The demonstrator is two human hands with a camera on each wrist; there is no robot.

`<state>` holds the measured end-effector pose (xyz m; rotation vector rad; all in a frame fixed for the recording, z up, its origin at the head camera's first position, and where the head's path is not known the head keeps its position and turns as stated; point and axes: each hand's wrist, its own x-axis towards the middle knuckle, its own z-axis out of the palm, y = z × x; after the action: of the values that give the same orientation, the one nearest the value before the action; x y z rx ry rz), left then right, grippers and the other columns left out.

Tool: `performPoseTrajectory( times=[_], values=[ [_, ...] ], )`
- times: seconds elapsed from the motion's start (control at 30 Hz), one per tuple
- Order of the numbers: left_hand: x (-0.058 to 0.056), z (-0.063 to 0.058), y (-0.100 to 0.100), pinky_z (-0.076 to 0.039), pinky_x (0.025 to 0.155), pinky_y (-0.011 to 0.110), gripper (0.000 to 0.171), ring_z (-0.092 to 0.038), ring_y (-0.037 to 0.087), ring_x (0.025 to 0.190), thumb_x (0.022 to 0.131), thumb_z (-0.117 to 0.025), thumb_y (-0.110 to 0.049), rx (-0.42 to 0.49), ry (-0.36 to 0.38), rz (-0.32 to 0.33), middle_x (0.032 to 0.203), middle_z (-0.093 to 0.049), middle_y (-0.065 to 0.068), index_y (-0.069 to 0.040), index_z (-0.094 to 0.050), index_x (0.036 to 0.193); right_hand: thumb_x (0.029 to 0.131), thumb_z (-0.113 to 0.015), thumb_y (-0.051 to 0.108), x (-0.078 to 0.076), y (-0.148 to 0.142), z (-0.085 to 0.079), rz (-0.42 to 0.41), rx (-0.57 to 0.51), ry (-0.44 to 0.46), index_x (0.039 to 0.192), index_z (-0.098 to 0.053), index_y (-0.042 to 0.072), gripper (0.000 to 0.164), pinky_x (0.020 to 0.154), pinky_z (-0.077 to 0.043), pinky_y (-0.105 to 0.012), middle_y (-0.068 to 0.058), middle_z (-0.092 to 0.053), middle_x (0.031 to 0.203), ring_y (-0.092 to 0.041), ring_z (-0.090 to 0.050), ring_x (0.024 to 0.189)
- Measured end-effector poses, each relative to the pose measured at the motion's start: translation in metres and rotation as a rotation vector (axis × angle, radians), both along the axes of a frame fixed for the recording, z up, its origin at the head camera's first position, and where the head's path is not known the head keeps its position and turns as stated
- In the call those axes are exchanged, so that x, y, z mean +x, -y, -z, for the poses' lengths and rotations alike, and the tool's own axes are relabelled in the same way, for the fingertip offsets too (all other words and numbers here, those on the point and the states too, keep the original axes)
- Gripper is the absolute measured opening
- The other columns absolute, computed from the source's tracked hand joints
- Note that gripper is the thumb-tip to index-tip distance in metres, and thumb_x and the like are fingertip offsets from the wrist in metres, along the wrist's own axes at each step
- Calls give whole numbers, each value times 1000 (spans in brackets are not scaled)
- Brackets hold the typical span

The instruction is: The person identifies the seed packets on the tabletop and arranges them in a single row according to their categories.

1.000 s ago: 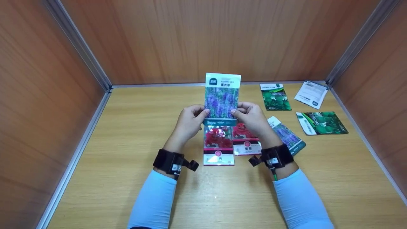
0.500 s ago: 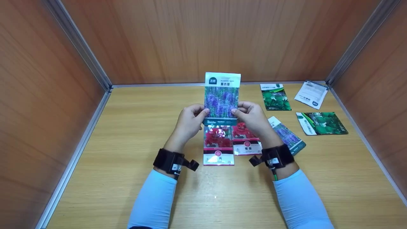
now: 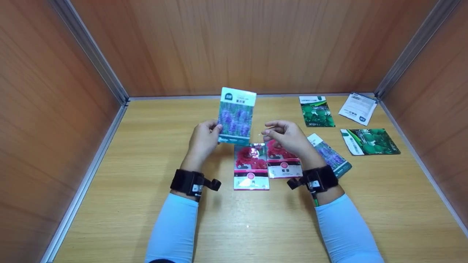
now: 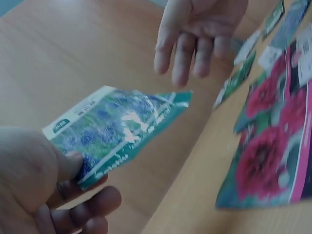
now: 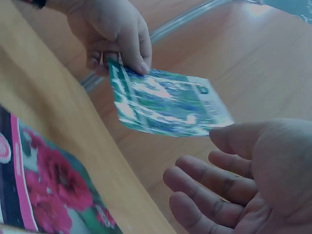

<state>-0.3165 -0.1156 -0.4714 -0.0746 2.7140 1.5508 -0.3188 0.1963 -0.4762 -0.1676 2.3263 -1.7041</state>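
My left hand (image 3: 204, 140) pinches the lower left edge of a seed packet (image 3: 237, 117) with purple lavender flowers, held up above the table. In the left wrist view the packet (image 4: 122, 126) is gripped between thumb and fingers at one edge. My right hand (image 3: 289, 137) holds nothing; its fingers are loosely bent, apart from the packet's right side in the head view. Below the hands lie two red-flower seed packets side by side, the left one (image 3: 251, 166) and the right one (image 3: 284, 164), the latter partly covered by my right hand.
Right of my right wrist, a second lavender packet (image 3: 334, 157) lies slanted. Farther back are a green-leaf packet (image 3: 317, 113), another green packet (image 3: 373, 141) turned sideways, and a white packet (image 3: 358, 109) by the corner. Wooden panels (image 3: 256, 47) enclose the table.
Both hands held the lavender packet before. My right hand has let go of it, and my left hand has carried it a little to the left, tilting it slightly.
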Motion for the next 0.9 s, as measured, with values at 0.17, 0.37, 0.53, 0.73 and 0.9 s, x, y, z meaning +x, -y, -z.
performPoseTrajectory(
  times=[0.17,0.37,0.53,0.73,0.9],
  values=[
    [-14,17,34,-61,107,51,44,-74,33,130,120,-56,-32,-262,88,-86,149,-75,14,-9,-69,155,115,-70,30,-6,-7,6,45,97,27,150,-70,17,37,111,-65,-55,-16,-76,140,-34,-76,130],
    [-17,31,74,-60,109,56,42,-72,39,135,118,-57,-32,-381,196,-178,152,-74,15,-11,-72,151,116,-68,32,-10,-26,10,56,273,-2,156,-65,13,45,110,-63,-52,-16,-74,144,-36,-71,135],
    [-13,38,98,-61,103,53,34,-74,38,123,117,-59,-30,-412,275,-232,138,-78,16,-5,-74,136,117,-66,30,-14,-49,12,56,446,17,161,-59,11,49,124,-55,-57,-16,-69,152,-38,-63,148],
    [-11,40,105,-62,95,53,40,-71,40,118,115,-56,-31,-492,269,-259,130,-74,20,1,-72,133,118,-62,34,-17,-78,10,62,501,78,165,-54,11,53,127,-52,-61,-21,-62,161,-42,-58,153],
    [-12,41,87,-56,117,63,48,-55,47,146,112,-64,-24,-559,120,-134,156,-58,29,0,-66,153,117,-62,38,-16,-98,5,101,569,126,169,-51,11,59,131,-45,-67,-24,-56,168,-47,-50,159]
  ],
)
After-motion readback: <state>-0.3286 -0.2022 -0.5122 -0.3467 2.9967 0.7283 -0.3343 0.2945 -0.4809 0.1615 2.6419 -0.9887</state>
